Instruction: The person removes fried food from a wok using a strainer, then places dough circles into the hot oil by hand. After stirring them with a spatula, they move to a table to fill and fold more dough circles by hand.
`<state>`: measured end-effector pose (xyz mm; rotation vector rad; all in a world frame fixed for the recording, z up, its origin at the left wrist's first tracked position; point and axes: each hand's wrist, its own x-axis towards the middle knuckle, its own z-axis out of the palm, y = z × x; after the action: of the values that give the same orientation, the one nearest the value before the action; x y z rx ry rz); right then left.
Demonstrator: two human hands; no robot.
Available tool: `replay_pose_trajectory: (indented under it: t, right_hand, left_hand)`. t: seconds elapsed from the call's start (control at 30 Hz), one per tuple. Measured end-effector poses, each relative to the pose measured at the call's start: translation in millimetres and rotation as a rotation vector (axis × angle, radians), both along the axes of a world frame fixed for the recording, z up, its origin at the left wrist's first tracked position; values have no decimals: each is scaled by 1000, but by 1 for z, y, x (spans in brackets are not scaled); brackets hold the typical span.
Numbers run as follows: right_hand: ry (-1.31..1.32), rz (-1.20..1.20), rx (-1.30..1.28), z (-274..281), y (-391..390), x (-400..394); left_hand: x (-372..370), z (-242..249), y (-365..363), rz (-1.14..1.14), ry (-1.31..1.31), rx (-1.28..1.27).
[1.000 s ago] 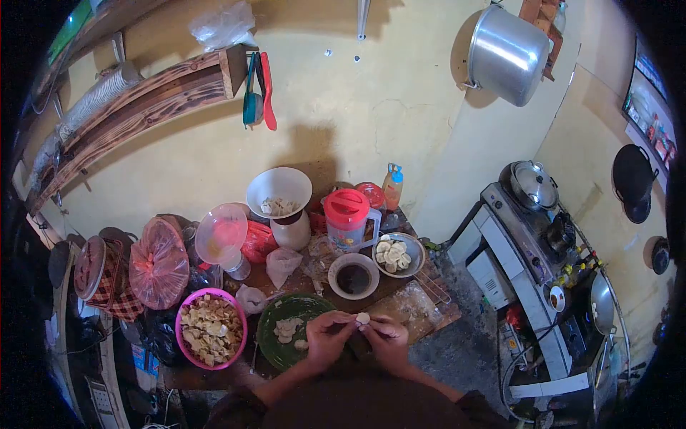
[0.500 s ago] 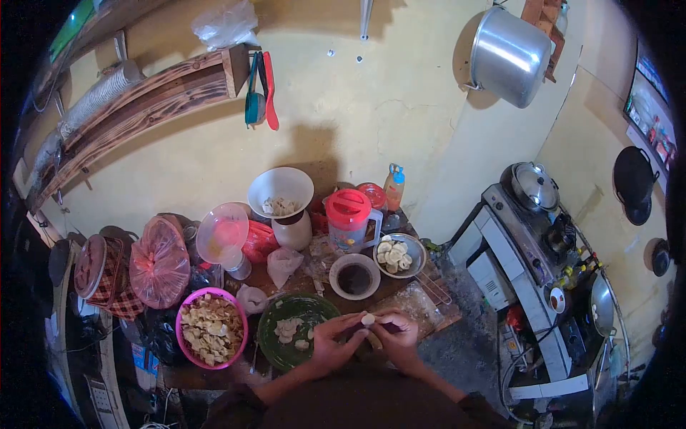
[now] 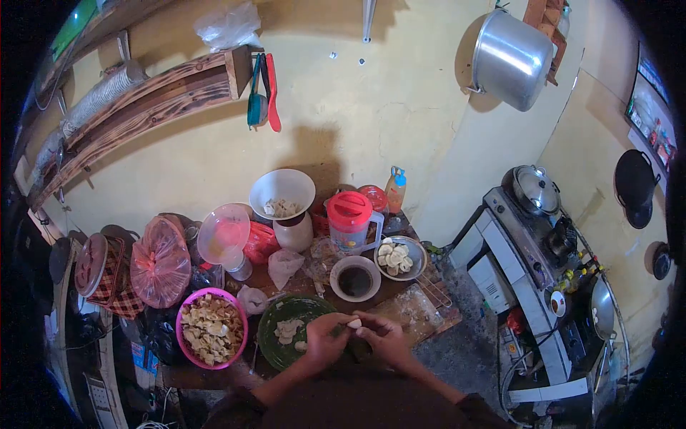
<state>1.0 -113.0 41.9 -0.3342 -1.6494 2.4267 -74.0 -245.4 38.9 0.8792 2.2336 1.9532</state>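
Note:
Between my fingertips is a small whitish, dough-like piece point(image 3: 354, 324), pinched from both sides. My left hand point(image 3: 325, 344) has its fingers closed on the left of it, over the right rim of a green plate point(image 3: 275, 350). From the other side my right hand point(image 3: 384, 339) grips the same piece with thumb and fingers. On the plate lie a pale, lumpy mass point(image 3: 286, 330) and a smaller pale piece point(image 3: 301, 346). Beyond my hands stands a bowl of dark liquid point(image 3: 355, 280). A wire-handled strainer point(image 3: 421, 270) holds several pale, rounded pieces.
A pink basin point(image 3: 244, 342) full of tan cut pieces stands left of the plate. A floury board point(image 3: 411, 322) lies at the right table edge. Behind are a red-lidded pitcher point(image 3: 349, 222) and a white bowl point(image 3: 282, 182). A stove point(image 3: 511, 229) stands to the right.
Both hands have lowered and turned slightly, still pinching the small piece, which now sits a little further left. My left hand has shifted slightly left over the plate.

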Motion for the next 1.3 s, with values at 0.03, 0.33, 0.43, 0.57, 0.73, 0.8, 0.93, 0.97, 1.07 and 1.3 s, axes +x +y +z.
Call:
replay_pose_trajectory:
  t: [0.03,0.33,0.43,0.57,0.73,0.8,0.93,0.97,1.07,1.3]
  right_hand:
    - [-25,46,78,-4,1,0]
    - [-145,36,-98,-5,12,0]
    - [-150,12,-18,-5,13,2]
    - [-81,48,83,-18,10,3]
    - [60,59,543,0,7,4]
    - [158,57,652,4,3,4]
    - [-15,27,408,-9,1,7]
    - [-85,135,497,-12,3,8]
    - [-134,153,516,-7,2,10]
    - [-126,212,366,-9,3,12]
  left_hand:
    - [-3,1,0,9,217,-53]
    - [4,9,8,41,107,18]
    - [2,1,2,-37,-37,11]
    - [2,-3,-2,-222,-8,-285]
    - [3,-4,0,-229,-41,-234]
    - [5,-7,-1,-234,-92,-136]
    - [8,-14,1,-252,-291,-12]
    - [8,-17,1,-256,-264,4]
    - [9,-20,1,-268,-361,36]
    - [12,-19,0,-288,-362,74]
